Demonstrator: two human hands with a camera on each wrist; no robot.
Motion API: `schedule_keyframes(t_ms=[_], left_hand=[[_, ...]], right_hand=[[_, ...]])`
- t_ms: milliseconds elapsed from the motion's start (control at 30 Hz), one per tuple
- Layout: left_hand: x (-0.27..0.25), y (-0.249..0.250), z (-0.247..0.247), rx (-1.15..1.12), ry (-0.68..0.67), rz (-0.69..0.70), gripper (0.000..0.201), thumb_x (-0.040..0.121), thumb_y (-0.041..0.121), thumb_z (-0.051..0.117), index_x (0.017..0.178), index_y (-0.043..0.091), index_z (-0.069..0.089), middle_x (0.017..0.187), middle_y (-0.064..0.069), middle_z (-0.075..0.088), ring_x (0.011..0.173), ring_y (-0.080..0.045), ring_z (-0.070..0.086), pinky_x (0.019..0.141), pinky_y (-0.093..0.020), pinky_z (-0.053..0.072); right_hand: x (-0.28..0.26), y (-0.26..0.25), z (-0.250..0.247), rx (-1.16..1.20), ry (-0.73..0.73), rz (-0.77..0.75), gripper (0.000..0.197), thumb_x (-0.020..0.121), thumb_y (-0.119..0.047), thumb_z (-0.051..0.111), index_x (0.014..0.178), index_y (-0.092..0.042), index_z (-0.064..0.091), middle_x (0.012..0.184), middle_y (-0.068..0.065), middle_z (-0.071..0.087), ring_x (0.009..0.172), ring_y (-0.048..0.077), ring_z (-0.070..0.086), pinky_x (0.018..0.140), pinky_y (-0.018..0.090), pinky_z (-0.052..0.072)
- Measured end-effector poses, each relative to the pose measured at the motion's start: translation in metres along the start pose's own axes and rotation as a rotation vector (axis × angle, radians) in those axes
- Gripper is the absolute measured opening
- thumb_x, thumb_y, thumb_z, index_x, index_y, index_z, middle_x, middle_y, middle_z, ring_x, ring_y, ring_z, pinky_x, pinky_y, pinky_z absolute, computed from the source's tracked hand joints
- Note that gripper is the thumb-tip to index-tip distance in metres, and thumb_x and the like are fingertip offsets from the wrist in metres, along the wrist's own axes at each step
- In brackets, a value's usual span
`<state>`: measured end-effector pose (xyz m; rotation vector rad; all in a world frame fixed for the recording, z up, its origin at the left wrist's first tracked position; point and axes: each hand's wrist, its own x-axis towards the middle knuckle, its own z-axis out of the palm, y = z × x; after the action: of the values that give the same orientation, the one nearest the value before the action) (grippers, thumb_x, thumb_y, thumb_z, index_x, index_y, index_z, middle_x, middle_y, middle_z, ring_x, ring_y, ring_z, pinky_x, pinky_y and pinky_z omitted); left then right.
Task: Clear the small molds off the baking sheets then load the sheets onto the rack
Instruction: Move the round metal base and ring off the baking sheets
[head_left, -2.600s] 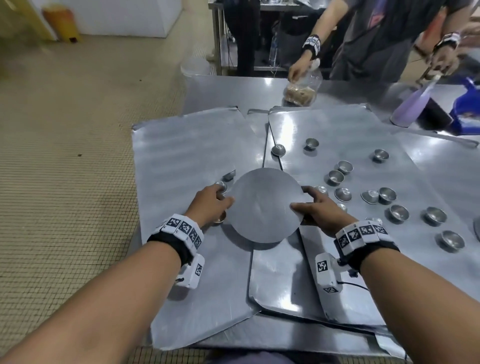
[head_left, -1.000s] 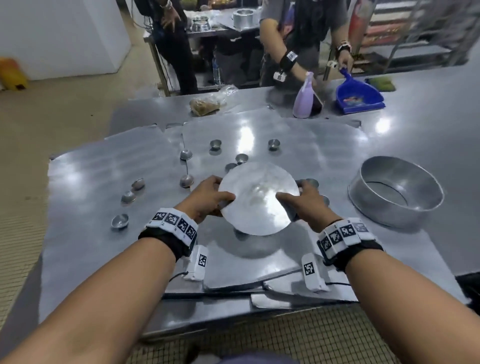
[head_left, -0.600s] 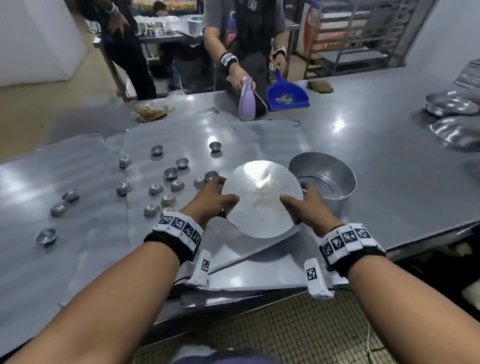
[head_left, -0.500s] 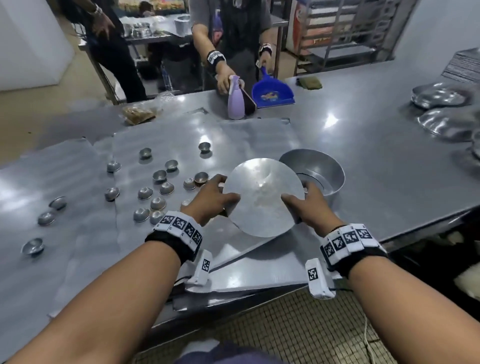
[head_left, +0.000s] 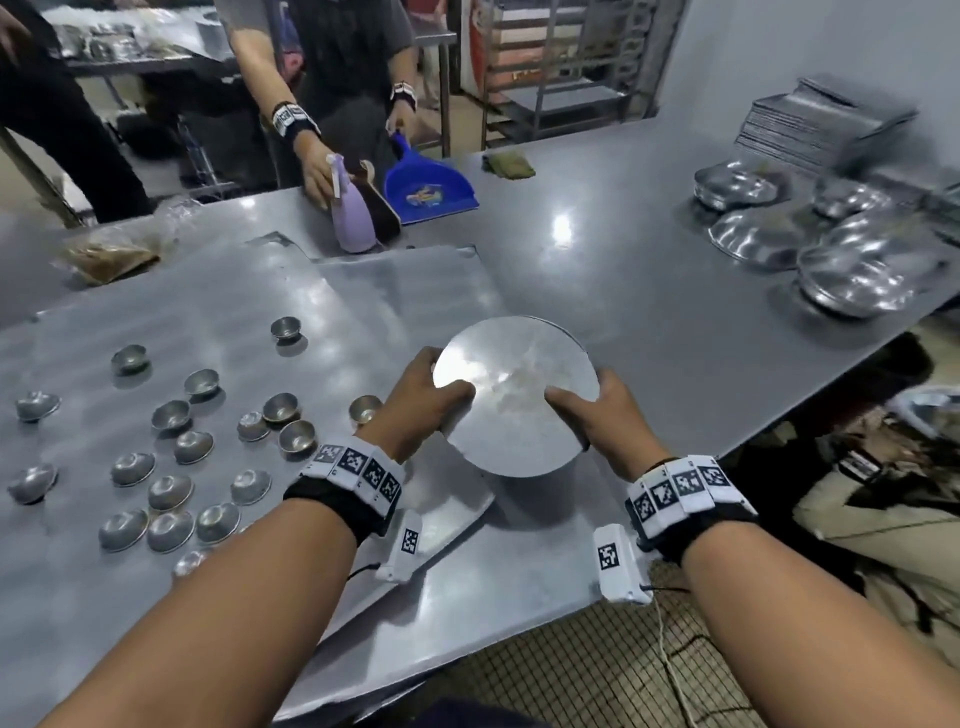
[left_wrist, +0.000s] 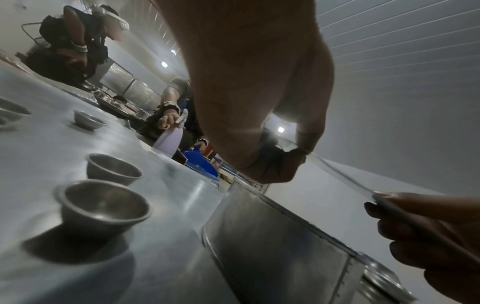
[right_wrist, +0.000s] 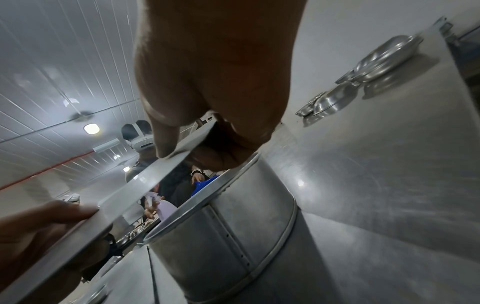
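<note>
Both my hands hold a round flat metal disc (head_left: 514, 395) by its edges. My left hand (head_left: 441, 389) pinches its left rim and my right hand (head_left: 576, 400) pinches its right rim. The disc (right_wrist: 130, 195) is tilted just above the open rim of a round metal pan (right_wrist: 233, 236), which it hides in the head view. In the left wrist view the pan (left_wrist: 272, 236) stands beside two of the molds. Several small metal molds (head_left: 171, 415) lie scattered on the baking sheet (head_left: 208, 322) to the left of my hands.
Across the table another person holds a purple spray bottle (head_left: 353, 218) beside a blue dustpan (head_left: 431, 189). Stacked metal pans (head_left: 852, 270) and a pile of sheets (head_left: 821, 124) sit at the far right. A bag of crumbs (head_left: 109, 254) lies far left. A rack (head_left: 566, 67) stands behind.
My hands have carried the disc to the right, away from the molds, until it sits over the round pan, which is now hidden in the head view.
</note>
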<state>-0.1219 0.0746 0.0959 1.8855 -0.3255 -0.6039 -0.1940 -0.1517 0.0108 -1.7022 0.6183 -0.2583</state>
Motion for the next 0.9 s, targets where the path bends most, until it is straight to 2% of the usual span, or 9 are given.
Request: schedule_keyframes(t_ms=[100, 167, 233, 267, 400, 467, 567, 733, 900], left_hand=[[0.028, -0.004, -0.008, -0.045, 0.007, 0.032, 0.033, 0.1, 0.014, 0.055, 0.13, 0.022, 0.045, 0.096, 0.009, 0.055, 0.074, 0.001, 0.042, 0.049, 0.007, 0.031], [0.068, -0.029, -0.012, -0.045, 0.019, 0.033, 0.036, 0.097, 0.016, 0.061, 0.129, 0.021, 0.045, 0.108, 0.003, 0.063, 0.086, -0.009, 0.062, 0.06, 0.001, 0.043], [0.084, -0.034, -0.017, -0.06, 0.008, 0.013, 0.042, 0.092, 0.02, 0.065, 0.129, 0.023, 0.046, 0.117, -0.001, 0.066, 0.102, -0.022, 0.069, 0.081, -0.027, 0.059], [0.092, -0.037, -0.019, -0.063, 0.0, 0.008, 0.043, 0.091, 0.021, 0.066, 0.129, 0.023, 0.046, 0.118, -0.001, 0.066, 0.105, -0.023, 0.069, 0.083, -0.034, 0.06], [0.111, -0.043, -0.023, -0.065, -0.016, 0.025, 0.044, 0.093, 0.023, 0.068, 0.131, 0.023, 0.046, 0.123, 0.002, 0.063, 0.107, -0.016, 0.068, 0.083, -0.03, 0.058], [0.116, -0.045, -0.023, -0.068, -0.007, 0.021, 0.044, 0.093, 0.024, 0.069, 0.131, 0.023, 0.046, 0.124, 0.002, 0.063, 0.109, -0.018, 0.067, 0.09, -0.036, 0.058], [0.121, -0.046, -0.022, -0.116, 0.029, 0.014, 0.042, 0.094, 0.024, 0.071, 0.129, 0.022, 0.046, 0.123, -0.002, 0.066, 0.106, -0.021, 0.07, 0.089, -0.04, 0.06], [0.128, -0.045, -0.018, -0.164, 0.098, 0.019, 0.044, 0.094, 0.023, 0.073, 0.129, 0.02, 0.047, 0.121, -0.005, 0.066, 0.105, -0.023, 0.071, 0.085, -0.039, 0.062], [0.127, -0.043, 0.001, -0.145, 0.165, 0.01, 0.043, 0.093, 0.025, 0.074, 0.127, 0.023, 0.047, 0.121, -0.003, 0.067, 0.106, -0.022, 0.071, 0.09, -0.044, 0.061]], right_hand=[[0.023, -0.01, 0.002, -0.009, 0.007, 0.012, 0.068, 0.075, -0.039, 0.084, 0.131, -0.02, 0.049, 0.122, -0.001, 0.064, 0.108, 0.019, 0.065, 0.082, 0.044, 0.06], [0.035, -0.015, 0.007, -0.017, -0.001, 0.013, 0.072, 0.075, -0.041, 0.084, 0.134, -0.021, 0.047, 0.124, -0.002, 0.063, 0.11, 0.019, 0.064, 0.082, 0.044, 0.059], [0.047, -0.017, 0.012, -0.042, -0.018, 0.007, 0.073, 0.073, -0.043, 0.083, 0.134, -0.022, 0.048, 0.123, -0.002, 0.064, 0.11, 0.02, 0.065, 0.078, 0.042, 0.058], [0.051, -0.018, 0.014, -0.061, -0.023, -0.001, 0.071, 0.075, -0.042, 0.082, 0.134, -0.022, 0.048, 0.123, -0.002, 0.064, 0.11, 0.02, 0.065, 0.078, 0.042, 0.058], [0.069, -0.018, 0.017, -0.113, -0.012, 0.009, 0.062, 0.081, -0.035, 0.081, 0.131, -0.019, 0.048, 0.12, -0.005, 0.062, 0.108, 0.014, 0.063, 0.087, 0.039, 0.056], [0.076, -0.018, 0.018, -0.137, -0.008, 0.01, 0.059, 0.081, -0.035, 0.081, 0.128, -0.019, 0.047, 0.117, -0.007, 0.06, 0.106, 0.01, 0.061, 0.084, 0.034, 0.054], [0.087, -0.022, 0.018, -0.167, -0.027, 0.0, 0.056, 0.082, -0.037, 0.08, 0.124, -0.023, 0.047, 0.113, -0.012, 0.059, 0.104, 0.003, 0.059, 0.077, 0.027, 0.05], [0.11, -0.023, 0.014, -0.212, -0.063, -0.043, 0.06, 0.079, -0.046, 0.08, 0.128, -0.024, 0.054, 0.117, -0.006, 0.066, 0.105, 0.012, 0.064, 0.093, 0.044, 0.055], [0.12, -0.023, -0.002, -0.313, -0.093, -0.101, 0.067, 0.077, -0.049, 0.079, 0.133, -0.032, 0.047, 0.113, -0.004, 0.067, 0.1, 0.017, 0.066, 0.087, 0.042, 0.057]])
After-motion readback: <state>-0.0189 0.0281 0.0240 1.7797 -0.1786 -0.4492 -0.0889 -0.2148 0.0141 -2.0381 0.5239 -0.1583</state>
